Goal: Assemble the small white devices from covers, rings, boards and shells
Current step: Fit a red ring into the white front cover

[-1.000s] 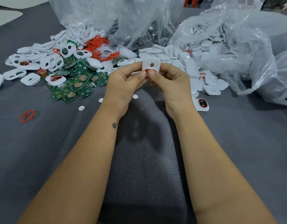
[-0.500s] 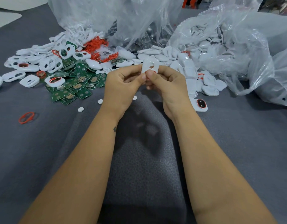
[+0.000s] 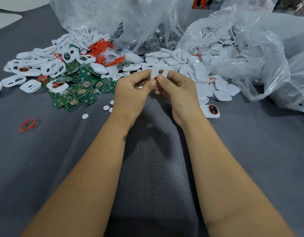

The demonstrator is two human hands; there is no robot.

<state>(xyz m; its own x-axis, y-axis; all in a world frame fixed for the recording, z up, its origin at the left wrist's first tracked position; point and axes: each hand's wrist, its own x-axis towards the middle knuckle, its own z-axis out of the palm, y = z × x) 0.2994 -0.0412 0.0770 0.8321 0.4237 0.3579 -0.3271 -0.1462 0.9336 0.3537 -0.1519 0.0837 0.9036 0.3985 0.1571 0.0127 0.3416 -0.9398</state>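
The grey bench [image 3: 45, 168] carries clear plastic bags [image 3: 250, 48] of white shells [image 3: 199, 65] at the back and green boards [image 3: 75, 94] to the left. Above its middle, the left hand [image 3: 132, 93] and right hand [image 3: 180, 93] together pinch one white cover [image 3: 159, 72], thumbs meeting at its lower edge, where a red ring [image 3: 157, 81] shows. The cover stands upright, its long axis pointing away from the person, equally close to both grips. Seating the ring likely comes next.

Two hands [image 3: 134, 93], one held cover [image 3: 159, 71], one finished device [image 3: 211, 111], one loose red ring [image 3: 27, 124]
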